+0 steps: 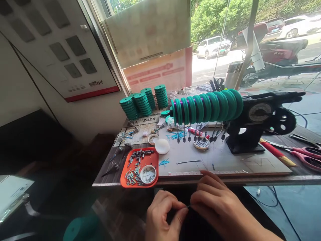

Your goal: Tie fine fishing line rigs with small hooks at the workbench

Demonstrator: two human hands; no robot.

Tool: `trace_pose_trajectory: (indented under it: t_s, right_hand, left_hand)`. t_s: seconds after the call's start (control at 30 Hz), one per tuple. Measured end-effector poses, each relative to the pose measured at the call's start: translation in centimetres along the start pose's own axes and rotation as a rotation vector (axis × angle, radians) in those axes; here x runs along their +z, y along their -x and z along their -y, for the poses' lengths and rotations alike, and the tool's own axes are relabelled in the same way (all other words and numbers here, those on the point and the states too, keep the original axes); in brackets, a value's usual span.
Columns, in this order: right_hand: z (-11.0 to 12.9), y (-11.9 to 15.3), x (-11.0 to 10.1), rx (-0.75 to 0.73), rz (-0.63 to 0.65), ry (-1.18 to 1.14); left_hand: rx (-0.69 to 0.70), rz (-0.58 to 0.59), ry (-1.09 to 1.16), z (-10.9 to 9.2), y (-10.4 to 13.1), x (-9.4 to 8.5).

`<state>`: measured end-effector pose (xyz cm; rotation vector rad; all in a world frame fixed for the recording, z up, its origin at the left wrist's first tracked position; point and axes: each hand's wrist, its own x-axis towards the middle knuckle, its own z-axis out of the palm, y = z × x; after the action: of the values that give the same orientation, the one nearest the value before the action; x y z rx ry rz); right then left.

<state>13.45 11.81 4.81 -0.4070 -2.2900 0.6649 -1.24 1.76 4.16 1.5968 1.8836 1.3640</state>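
Note:
In front of the table edge, my left hand [167, 214] is closed in a pinch, thumb against forefinger. My right hand [213, 201] is closed too, its fingertips almost meeting the left ones. Between them shows a tiny dark bit [189, 206], too small to name. Above the hands stands a black winder [260, 113] with a gear, carrying a row of green foam spools [205, 107] with purple line between them. Small dark weights [189, 138] hang below the spools. A thin metal hook tool [189, 162] lies on the board nearest my hands.
An orange tray [122, 179] at left holds metal cylinders, small pins and a white dish [148, 174]. Another dish of small bits [201, 143] stands under the spools. Stacked green spools [142, 103] are at the back; red-handled scissors [308, 157] lie at right.

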Motion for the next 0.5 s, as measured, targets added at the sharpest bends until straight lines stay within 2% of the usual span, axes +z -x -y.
trace_pose_trajectory:
  t_s: [0.13,0.17,0.2,0.27,0.37,0.5]
  right_hand:
    - [0.0,-0.4,0.1,0.007,0.019,-0.023]
    - [0.0,-0.5,0.1,0.006,0.019,-0.021]
    - [0.0,-0.5,0.1,0.003,0.018,-0.016]
    - [-0.1,-0.5,0.1,-0.002,0.02,-0.006]
    - [-0.2,-0.4,0.2,-0.001,0.031,0.005]
    - [-0.3,-0.3,0.1,0.009,0.036,-0.001]
  left_hand:
    - [-0.032,0.031,-0.198,0.4,-2.1,-3.2]
    - [-0.073,0.039,-0.306,0.5,-3.0,-4.1]
    - [-0.102,-0.008,-0.435,0.8,-4.0,-4.9]
    - [-0.122,0.045,-0.665,1.2,-5.7,-6.0]
    - [-0.14,0.149,-0.801,1.5,-7.1,-6.6]
    - [-0.176,0.174,-0.862,1.2,-7.1,-6.5]
